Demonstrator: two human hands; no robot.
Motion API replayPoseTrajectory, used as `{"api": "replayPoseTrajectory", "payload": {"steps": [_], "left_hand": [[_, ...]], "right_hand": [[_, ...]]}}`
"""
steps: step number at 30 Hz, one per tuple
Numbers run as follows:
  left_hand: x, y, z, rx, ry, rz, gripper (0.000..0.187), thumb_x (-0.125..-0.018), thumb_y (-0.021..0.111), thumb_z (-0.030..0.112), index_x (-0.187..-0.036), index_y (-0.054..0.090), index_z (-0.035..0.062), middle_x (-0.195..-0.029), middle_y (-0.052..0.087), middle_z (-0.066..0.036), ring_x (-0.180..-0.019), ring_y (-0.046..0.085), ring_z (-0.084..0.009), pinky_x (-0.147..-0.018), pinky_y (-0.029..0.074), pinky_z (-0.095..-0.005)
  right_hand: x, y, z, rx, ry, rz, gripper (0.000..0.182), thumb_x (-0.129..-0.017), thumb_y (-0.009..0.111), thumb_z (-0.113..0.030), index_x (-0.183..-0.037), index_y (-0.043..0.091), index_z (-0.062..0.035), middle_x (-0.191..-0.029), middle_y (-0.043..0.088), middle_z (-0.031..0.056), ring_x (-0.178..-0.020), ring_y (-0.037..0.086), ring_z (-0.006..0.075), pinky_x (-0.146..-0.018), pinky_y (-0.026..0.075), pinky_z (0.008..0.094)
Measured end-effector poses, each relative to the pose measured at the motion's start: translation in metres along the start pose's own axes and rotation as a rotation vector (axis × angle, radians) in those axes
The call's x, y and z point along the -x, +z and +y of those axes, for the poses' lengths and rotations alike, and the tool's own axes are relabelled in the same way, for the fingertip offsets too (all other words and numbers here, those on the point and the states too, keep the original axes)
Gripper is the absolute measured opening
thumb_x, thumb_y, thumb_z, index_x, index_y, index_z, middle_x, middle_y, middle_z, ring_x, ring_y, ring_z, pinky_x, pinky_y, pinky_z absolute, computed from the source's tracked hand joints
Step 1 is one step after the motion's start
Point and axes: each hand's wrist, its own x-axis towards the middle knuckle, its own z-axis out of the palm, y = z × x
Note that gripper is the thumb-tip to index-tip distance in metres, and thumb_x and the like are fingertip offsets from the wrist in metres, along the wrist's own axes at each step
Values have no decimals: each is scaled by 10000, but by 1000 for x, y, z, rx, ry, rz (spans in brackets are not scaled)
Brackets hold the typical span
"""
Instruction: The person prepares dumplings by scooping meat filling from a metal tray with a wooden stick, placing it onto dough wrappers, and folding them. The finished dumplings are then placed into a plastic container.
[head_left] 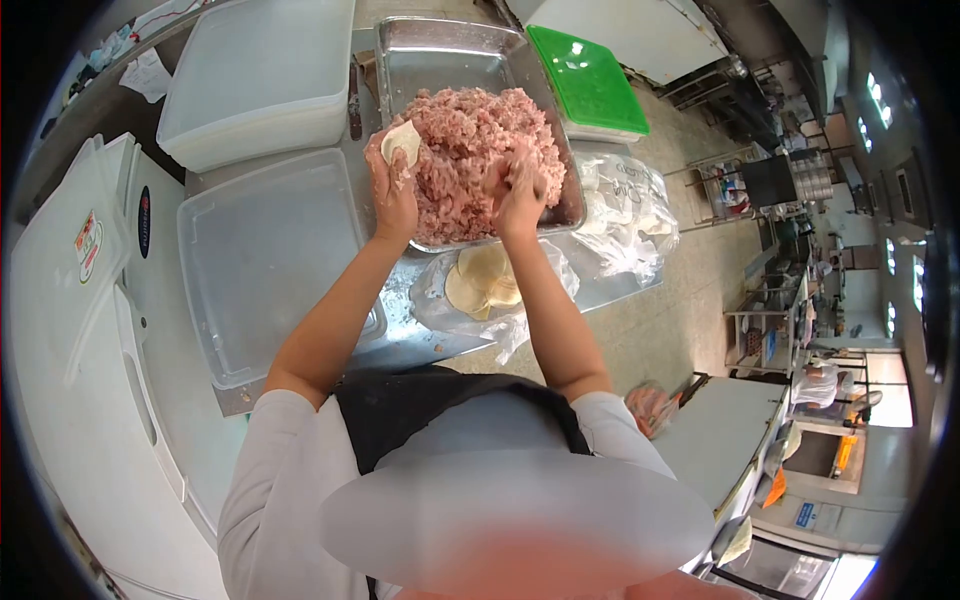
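Note:
My left hand (pixel 395 190) holds a pale round dough wrapper (pixel 402 142) at the left rim of a metal tray (pixel 450 72), with the thumb lying across it. A big mound of ground meat (pixel 470 140) fills the near part of the tray. Over the right side of the mound, my right hand (pixel 520 200) has its fingers curled into the meat; they are a little blurred. Below the tray, between my forearms, more round wrappers (pixel 482 280) lie in an opened clear plastic bag (pixel 430 300).
Left of the tray stand a lidded white plastic box (pixel 255 75) and a translucent lid or shallow container (pixel 270 260). A knife (pixel 354 105) lies beside the tray. On the right are a green-lidded container (pixel 590 80) and marked plastic bags (pixel 625 205). A white freezer (pixel 75 330) stands far left.

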Motion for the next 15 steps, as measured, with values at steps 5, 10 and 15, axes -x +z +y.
{"api": "replayPoseTrajectory", "payload": {"steps": [5,10,15], "left_hand": [[-2,-5,-14,-137,93,35,480,-1017,373,361,-1365,350,30,-1341,380,-156,-1249,394,-291,-1073,295,-398],[0,-1,-15,-149,193,107,475,-1012,384,329,-1368,351,18,-1354,375,-175,-1267,376,-305,-1075,279,-393],[0,-1,-10,-186,134,59,465,-1004,395,314,-1358,358,14,-1328,395,-181,-1253,389,-311,-1070,287,-395]], "right_hand": [[6,34,-58,322,-157,-326,471,-987,471,-424,-694,519,-59,-612,544,49,-501,433,76,-435,305,227],[-50,54,-67,-88,-61,-293,474,-941,547,-451,-724,588,-32,-586,543,65,-454,462,135,-423,358,255],[-61,58,-9,-89,251,-160,474,-909,599,-453,-708,577,-24,-585,542,65,-432,454,138,-396,343,261]]}}
